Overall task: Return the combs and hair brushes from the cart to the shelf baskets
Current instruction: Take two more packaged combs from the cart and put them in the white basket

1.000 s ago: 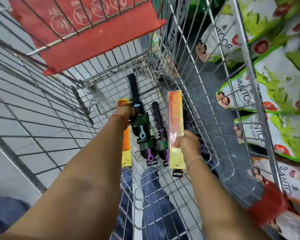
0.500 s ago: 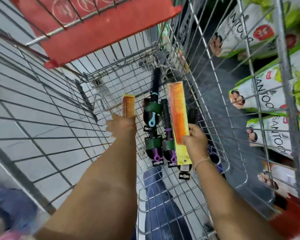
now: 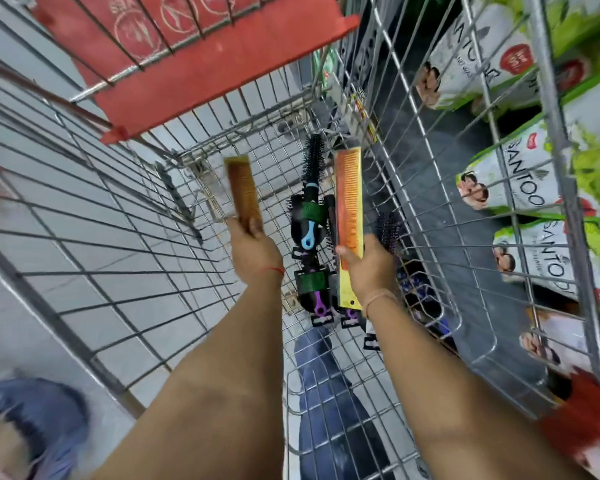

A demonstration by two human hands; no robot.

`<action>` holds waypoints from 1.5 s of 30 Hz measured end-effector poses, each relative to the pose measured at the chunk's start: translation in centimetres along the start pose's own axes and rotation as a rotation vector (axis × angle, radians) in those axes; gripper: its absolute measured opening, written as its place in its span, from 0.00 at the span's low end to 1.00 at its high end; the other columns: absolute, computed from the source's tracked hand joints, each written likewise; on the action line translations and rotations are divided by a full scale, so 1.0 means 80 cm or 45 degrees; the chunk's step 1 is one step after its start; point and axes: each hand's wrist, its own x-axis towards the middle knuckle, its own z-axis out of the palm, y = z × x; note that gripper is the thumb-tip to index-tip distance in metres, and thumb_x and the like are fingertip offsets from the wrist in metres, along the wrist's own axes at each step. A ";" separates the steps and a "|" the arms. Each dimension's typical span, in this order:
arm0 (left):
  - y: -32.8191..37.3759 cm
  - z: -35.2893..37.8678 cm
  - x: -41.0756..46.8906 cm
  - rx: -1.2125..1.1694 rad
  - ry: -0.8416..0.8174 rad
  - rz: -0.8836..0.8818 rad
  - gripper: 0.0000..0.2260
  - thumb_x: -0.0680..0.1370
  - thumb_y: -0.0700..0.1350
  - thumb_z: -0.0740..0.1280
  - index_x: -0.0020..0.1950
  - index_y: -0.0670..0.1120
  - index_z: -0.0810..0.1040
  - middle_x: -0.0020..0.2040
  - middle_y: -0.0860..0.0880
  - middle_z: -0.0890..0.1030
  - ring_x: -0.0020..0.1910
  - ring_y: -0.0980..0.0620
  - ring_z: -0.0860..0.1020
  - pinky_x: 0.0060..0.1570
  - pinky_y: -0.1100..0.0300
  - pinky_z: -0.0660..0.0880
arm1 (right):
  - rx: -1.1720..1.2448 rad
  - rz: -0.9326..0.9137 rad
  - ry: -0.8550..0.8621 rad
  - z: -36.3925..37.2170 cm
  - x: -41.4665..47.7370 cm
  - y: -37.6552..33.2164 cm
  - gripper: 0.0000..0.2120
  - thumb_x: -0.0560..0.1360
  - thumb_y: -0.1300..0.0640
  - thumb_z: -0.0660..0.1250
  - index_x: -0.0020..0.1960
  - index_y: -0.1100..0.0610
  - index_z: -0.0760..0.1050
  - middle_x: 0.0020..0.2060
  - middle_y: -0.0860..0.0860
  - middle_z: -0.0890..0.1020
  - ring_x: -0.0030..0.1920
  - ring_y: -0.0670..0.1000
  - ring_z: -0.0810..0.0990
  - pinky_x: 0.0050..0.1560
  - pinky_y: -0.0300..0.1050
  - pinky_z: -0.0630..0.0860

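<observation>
Both my arms reach down into a wire shopping cart (image 3: 426, 237). My left hand (image 3: 253, 251) grips a brown-orange comb (image 3: 243, 192) by its lower end, lifted above the cart floor. My right hand (image 3: 371, 268) holds an orange comb on a yellow card (image 3: 350, 202), upright. Between the two hands, on the cart floor, lie a round black brush with a blue handle (image 3: 309, 202) and another with a purple handle (image 3: 314, 292). A further dark brush (image 3: 388, 230) shows behind my right hand, partly hidden.
The cart's red child-seat flap (image 3: 201, 64) hangs at the top. Outside the right wire wall stand green-and-white product packs (image 3: 520, 188) on a shelf. The red cart handle end (image 3: 582, 427) is at the lower right. Grey floor tiles lie at the left.
Both hands have risen with their combs. The left comb went from lying low beside the brushes to being held up, tilted left. The view shifted toward the cart.
</observation>
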 end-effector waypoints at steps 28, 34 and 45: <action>0.279 -0.213 -0.467 -0.435 -1.160 1.597 0.09 0.77 0.47 0.62 0.53 0.47 0.65 0.53 0.34 0.81 0.52 0.35 0.79 0.45 0.52 0.70 | 1.015 -0.259 2.039 -0.367 -0.375 -0.010 0.17 0.75 0.55 0.63 0.63 0.56 0.68 0.50 0.56 0.81 0.47 0.55 0.79 0.46 0.48 0.72; 0.252 -0.204 -0.612 -0.355 -1.508 1.476 0.17 0.75 0.39 0.64 0.30 0.50 0.61 0.52 0.35 0.80 0.56 0.40 0.78 0.52 0.56 0.71 | 0.569 0.165 1.963 -0.433 -0.476 0.132 0.14 0.73 0.57 0.65 0.58 0.57 0.75 0.53 0.63 0.81 0.54 0.61 0.78 0.49 0.49 0.71; 0.218 -0.155 -0.822 0.408 -1.737 1.852 0.19 0.79 0.34 0.58 0.70 0.33 0.66 0.66 0.35 0.73 0.61 0.44 0.74 0.57 0.55 0.72 | 0.425 0.574 1.780 -0.524 -0.573 0.341 0.13 0.72 0.61 0.63 0.55 0.58 0.78 0.53 0.64 0.81 0.53 0.64 0.79 0.53 0.51 0.76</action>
